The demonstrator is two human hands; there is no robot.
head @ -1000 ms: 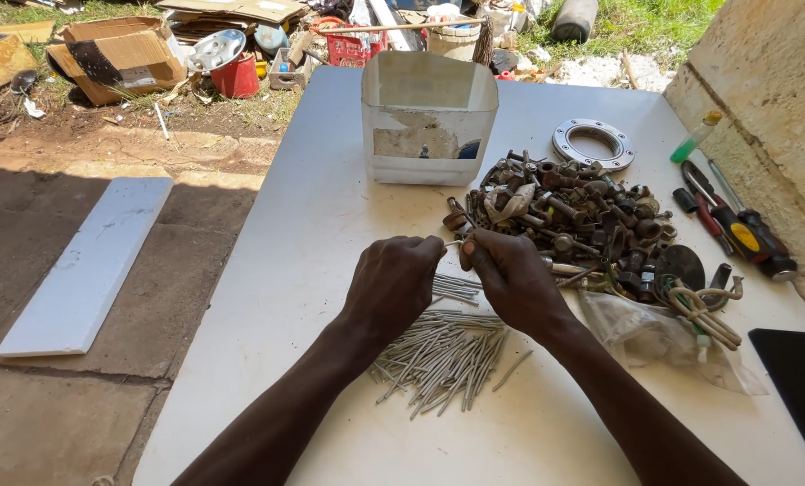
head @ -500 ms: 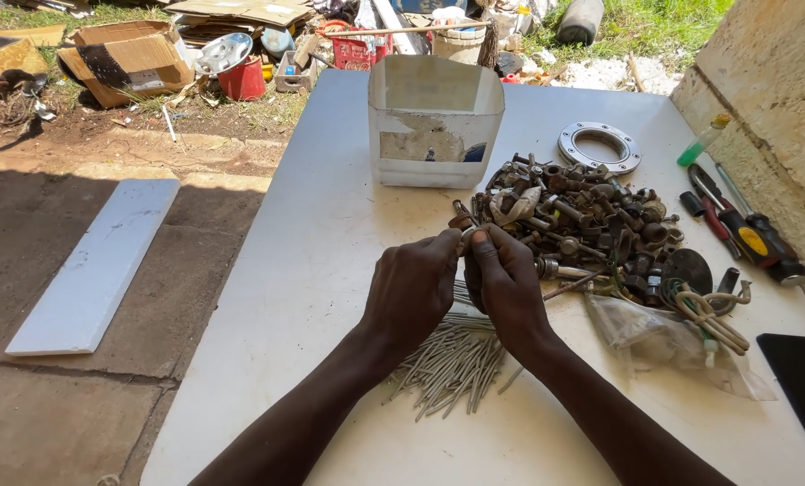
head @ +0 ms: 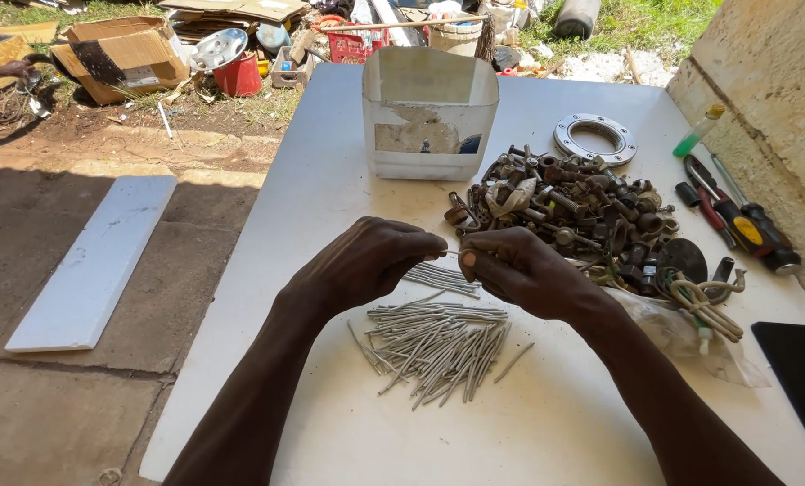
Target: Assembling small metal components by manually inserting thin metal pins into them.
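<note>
My left hand (head: 366,261) and my right hand (head: 515,270) meet fingertip to fingertip over the white table (head: 330,189). Together they pinch a thin grey nail (head: 449,254) between them. Below my hands lies a loose heap of long grey nails (head: 438,346), with a smaller bunch of nails (head: 440,279) right under my fingers. To the right of my right hand spreads a pile of rusty bolts and nuts (head: 564,207).
A cut-open white plastic container (head: 429,112) stands behind the hands. A metal flange ring (head: 596,138), screwdrivers and pliers (head: 735,216), a green bottle (head: 697,133), a coil of cord (head: 704,301) and a black flat object (head: 803,369) lie at right. A white plank (head: 96,261) lies on the ground left.
My hands have drawn back from the bolt pile toward me and lifted slightly, coming together on a single nail above the nail heap.
</note>
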